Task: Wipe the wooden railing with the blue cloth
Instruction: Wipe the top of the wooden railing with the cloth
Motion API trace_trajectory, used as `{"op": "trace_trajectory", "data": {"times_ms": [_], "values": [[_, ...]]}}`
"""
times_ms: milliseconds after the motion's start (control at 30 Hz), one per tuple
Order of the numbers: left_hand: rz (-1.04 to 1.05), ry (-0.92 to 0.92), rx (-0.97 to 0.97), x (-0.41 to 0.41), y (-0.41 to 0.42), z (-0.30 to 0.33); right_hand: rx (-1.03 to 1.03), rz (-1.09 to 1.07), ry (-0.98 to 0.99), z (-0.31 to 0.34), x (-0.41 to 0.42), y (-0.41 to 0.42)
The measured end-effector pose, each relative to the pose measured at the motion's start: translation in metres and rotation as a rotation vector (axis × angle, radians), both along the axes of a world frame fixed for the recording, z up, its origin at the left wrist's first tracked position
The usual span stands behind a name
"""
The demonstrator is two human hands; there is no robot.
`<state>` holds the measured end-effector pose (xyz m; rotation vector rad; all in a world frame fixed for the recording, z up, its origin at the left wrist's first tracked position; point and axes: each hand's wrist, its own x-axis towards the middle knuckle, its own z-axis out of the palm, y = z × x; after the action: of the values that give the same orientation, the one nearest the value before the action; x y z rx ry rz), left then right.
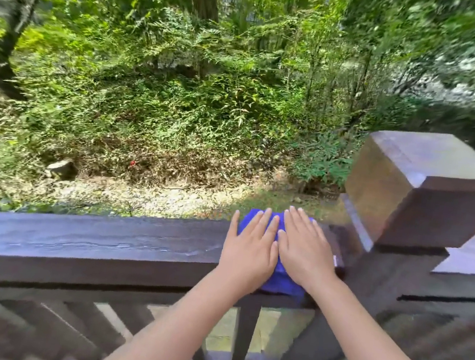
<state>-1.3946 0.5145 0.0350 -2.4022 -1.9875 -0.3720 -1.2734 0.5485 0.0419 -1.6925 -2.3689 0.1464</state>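
Blue cloth (278, 276) lay on the top of the wooden railing (90, 240), near its right end and just beside the big square post (425, 186). Both hands were pressed flat on it, side by side and touching each other. The left hand (249, 246) had its fingers stretched out and a little spread, the palm down on the left part of the cloth. The right hand (305, 246) was also flat and released, with straight fingers that pointed away from the person; it did not clench or grasp anything. The cloth showed at the far edge past the fingertips, between the two hands, and at the near edge, where it hung a little over the front side of the rail. The rail top was dark brown with a rough, worn grain. Under it, thin slats (245, 334) stood in the frame. Beyond the railing were green bushes (180, 99), dry leaves and pale gravel (139, 195) in sunlight. No container and no readable writing was visible.
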Motion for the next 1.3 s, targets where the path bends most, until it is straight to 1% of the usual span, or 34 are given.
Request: {"op": "trace_trajectory", "data": {"times_ms": [67,167,267,333,400,433,500,567,600,667,767,900,967,1100,1200,1300], "values": [[0.027,0.000,0.002,-0.017,-0.003,0.000,0.034,0.001,0.018,-0.002,-0.020,-0.001],[0.096,0.047,-0.019,-0.059,-0.016,0.000,0.038,0.028,0.052,-0.005,-0.063,-0.007],[0.188,0.066,-0.034,-0.101,-0.035,0.003,0.013,0.111,0.091,-0.005,-0.106,-0.016],[0.235,0.090,-0.064,-0.114,-0.044,0.007,-0.025,0.194,0.100,-0.001,-0.119,-0.020],[0.262,0.091,-0.102,-0.112,-0.043,0.011,-0.045,0.252,0.113,0.001,-0.107,-0.018],[0.266,0.066,-0.121,-0.107,-0.041,0.012,-0.038,0.245,0.129,0.002,-0.091,-0.015],[0.264,0.004,-0.139,-0.091,-0.032,0.015,-0.003,0.157,0.148,0.001,-0.044,-0.008],[0.244,-0.007,-0.151,-0.069,-0.022,0.015,-0.002,0.031,0.102,-0.002,0.004,-0.001],[0.228,-0.002,-0.156,-0.055,-0.017,0.014,-0.017,0.002,0.080,-0.003,0.020,0.001],[0.191,0.011,-0.141,-0.026,-0.007,0.014,-0.024,0.022,0.083,-0.005,0.030,0.001],[0.158,0.022,-0.096,0.002,0.001,0.014,0.028,0.035,0.078,-0.009,0.025,-0.004],[0.093,0.059,-0.093,-0.008,-0.004,0.013,0.093,0.014,0.067,-0.011,0.025,-0.004],[0.085,0.071,-0.088,-0.020,-0.010,0.012,0.083,0.001,0.055,-0.011,0.021,-0.005],[0.129,0.101,-0.021,-0.053,-0.028,0.007,-0.002,-0.019,-0.047,-0.009,0.000,-0.009],[0.159,0.111,0.032,-0.086,-0.044,0.007,-0.005,0.033,-0.053,-0.007,-0.032,-0.017],[0.175,0.080,0.024,-0.133,-0.059,0.008,-0.010,0.107,-0.061,-0.006,-0.077,-0.028]]}}
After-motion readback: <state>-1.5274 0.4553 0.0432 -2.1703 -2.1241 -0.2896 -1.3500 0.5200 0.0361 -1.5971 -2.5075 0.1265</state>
